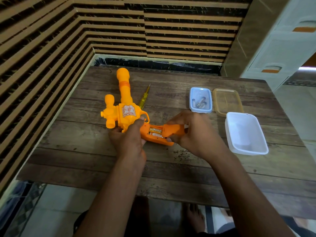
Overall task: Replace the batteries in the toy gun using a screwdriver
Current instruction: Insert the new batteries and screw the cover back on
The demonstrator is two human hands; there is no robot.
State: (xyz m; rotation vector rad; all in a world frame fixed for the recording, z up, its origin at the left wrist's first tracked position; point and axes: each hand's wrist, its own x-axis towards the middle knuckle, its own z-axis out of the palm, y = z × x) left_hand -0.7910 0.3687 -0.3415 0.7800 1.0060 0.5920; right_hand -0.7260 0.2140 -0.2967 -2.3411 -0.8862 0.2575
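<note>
An orange toy gun lies on the wooden table, barrel pointing away from me. My left hand grips its body near the trigger. The handle's battery compartment is open, and two batteries lie inside it. My right hand holds the orange battery cover over the right end of the compartment. A yellow screwdriver lies on the table just right of the barrel, untouched.
A small blue tray with several batteries stands at the back right, an amber lid beside it. A white container stands close to my right hand. Walls border the table at the left and back.
</note>
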